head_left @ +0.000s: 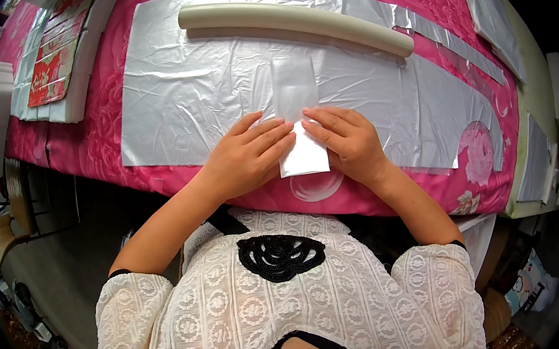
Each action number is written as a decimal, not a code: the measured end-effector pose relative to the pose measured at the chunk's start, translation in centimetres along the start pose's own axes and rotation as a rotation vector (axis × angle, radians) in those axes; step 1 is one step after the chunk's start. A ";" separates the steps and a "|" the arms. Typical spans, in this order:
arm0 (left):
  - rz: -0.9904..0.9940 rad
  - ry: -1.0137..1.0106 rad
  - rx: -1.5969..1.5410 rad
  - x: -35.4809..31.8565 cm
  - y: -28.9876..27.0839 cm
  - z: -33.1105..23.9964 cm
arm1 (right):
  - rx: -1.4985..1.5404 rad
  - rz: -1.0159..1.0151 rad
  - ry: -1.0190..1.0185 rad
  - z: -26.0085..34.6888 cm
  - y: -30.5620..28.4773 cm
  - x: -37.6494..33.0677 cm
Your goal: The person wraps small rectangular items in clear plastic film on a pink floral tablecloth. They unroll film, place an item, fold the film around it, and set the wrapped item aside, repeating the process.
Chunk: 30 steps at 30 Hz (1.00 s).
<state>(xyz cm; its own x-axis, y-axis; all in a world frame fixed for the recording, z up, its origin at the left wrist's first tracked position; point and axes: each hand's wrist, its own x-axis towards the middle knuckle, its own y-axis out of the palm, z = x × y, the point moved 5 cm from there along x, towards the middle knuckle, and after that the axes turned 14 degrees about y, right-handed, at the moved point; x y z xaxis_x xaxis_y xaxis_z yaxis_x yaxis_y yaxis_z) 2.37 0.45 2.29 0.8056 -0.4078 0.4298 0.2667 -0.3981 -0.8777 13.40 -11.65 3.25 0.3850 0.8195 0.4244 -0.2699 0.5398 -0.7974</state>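
A narrow flat strip (303,155) lies lengthwise in front of me, bright white at its near end and greyish, see-through-looking at its far end, like a thin sleeve or folded sheet. From its left side my left hand (247,156) rests palm down, stretched fingertips touching the strip's edge. Opposite it, my right hand (350,139) lies flat too, its fingertips on the strip near the left ones. Both thumbs are hidden. Beneath the strip spreads a wrinkled silvery-white plastic sheet (177,110).
A long cream tube (296,26) lies across the sheet's far side. Pink flowered cloth (175,177) covers the table. At the far left are stacked white foam-like boards and a red printed packet (57,69). Flat silvery sheets (493,12) lie at right; a stool (0,237) stands left.
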 end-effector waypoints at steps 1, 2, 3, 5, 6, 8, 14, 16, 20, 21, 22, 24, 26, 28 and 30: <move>-0.028 0.004 0.003 0.0 0.1 0.0 | -0.001 -0.025 0.009 0.2 -0.2 0.1; -0.035 0.005 0.013 0.1 0.1 -0.1 | -0.004 -0.049 0.020 0.3 -0.3 0.2; -0.042 0.007 0.022 0.2 0.0 -0.2 | -0.004 -0.031 0.001 0.3 -0.4 0.0; -0.044 0.013 0.036 0.2 0.1 -0.2 | -0.001 0.004 -0.036 0.1 -0.7 -0.4; -0.038 0.017 0.040 0.2 0.2 -0.1 | -0.006 0.009 -0.042 -0.1 -0.7 -0.6; -0.029 0.031 0.041 0.3 0.3 -0.2 | -0.017 0.020 -0.058 -0.3 -0.5 -0.9; -0.023 0.001 -0.030 0.0 0.5 0.1 | -0.001 0.010 -0.003 -0.7 -0.7 -0.4; -0.033 -0.064 -0.148 0.2 0.3 0.3 | 0.053 0.009 0.006 -1.1 -0.5 -0.3; -0.124 -0.272 -0.298 0.4 -0.3 1.3 | 0.232 0.072 0.161 -2.3 -0.2 0.7; -0.164 -0.379 -0.361 0.1 0.2 1.8 | 0.242 0.135 0.288 -2.7 0.0 1.1; -0.205 -0.486 -0.423 0.0 0.6 2.2 | 0.251 0.199 0.415 -3.0 0.0 1.6; -0.262 -0.716 -0.545 0.6 0.9 3.4 | 0.308 0.290 0.623 -3.4 0.3 2.3; -0.286 -0.843 -0.586 1.1 0.7 4.7 | 0.406 0.348 0.784 -4.2 0.9 3.2; -0.264 -0.932 -0.629 1.3 0.8 5.6 | 0.361 0.453 0.844 -5.2 1.6 3.8; -0.246 -1.031 -0.684 1.2 0.8 6.2 | 0.401 0.531 0.963 -6.1 2.4 3.9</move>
<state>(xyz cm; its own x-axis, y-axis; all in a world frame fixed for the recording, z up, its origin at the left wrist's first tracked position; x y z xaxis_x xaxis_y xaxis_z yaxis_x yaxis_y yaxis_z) 6.85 4.73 0.83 0.8933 0.4441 -0.0694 0.3887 -0.8408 -0.3769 19.68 -8.33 0.40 0.6033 0.5689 -0.5589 -0.7908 0.3359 -0.5116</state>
